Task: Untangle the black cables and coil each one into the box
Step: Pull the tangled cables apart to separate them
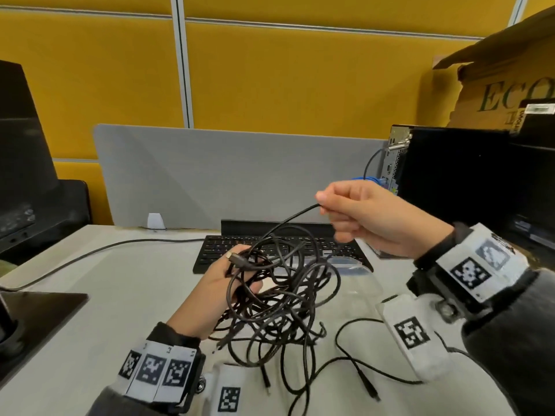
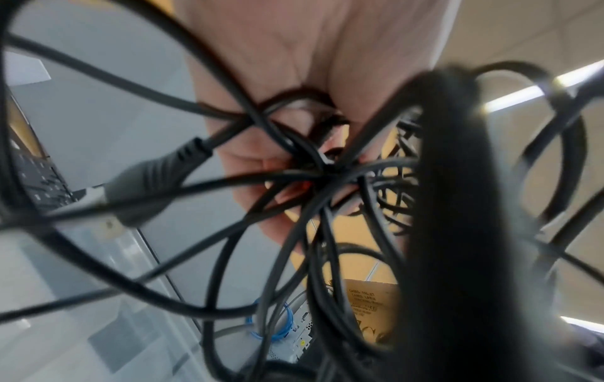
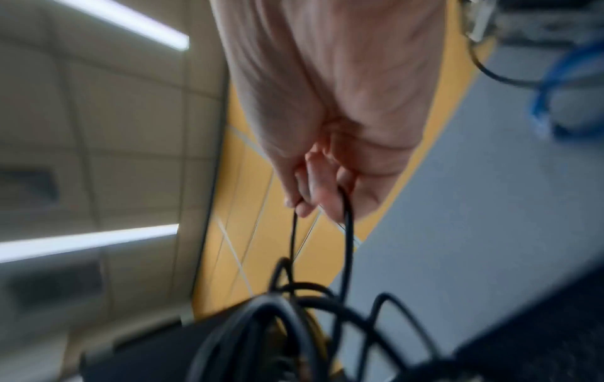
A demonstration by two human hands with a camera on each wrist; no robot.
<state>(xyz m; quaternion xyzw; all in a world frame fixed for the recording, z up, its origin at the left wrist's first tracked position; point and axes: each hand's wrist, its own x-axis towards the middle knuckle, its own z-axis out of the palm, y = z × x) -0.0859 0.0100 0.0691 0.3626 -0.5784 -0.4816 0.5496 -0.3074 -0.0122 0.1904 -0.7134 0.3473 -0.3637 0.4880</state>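
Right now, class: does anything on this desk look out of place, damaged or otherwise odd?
Yes: the black cables are one knotted mass, gripped by the left hand while the right hand pinches one strand. The cardboard box at far right has a torn edge.

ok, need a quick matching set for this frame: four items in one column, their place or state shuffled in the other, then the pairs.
Items
1. tangled bundle of thin black cables
2. black computer keyboard
3. blue network cable
4. brown cardboard box with green lettering

Place or state
A. flat on the desk behind the tangle
B. upper right, above the black computer case
C. gripped by the left hand, one strand pinched and pulled up by the right hand
D. at the back of the computer case

Pairs: 1-C, 2-A, 3-D, 4-B
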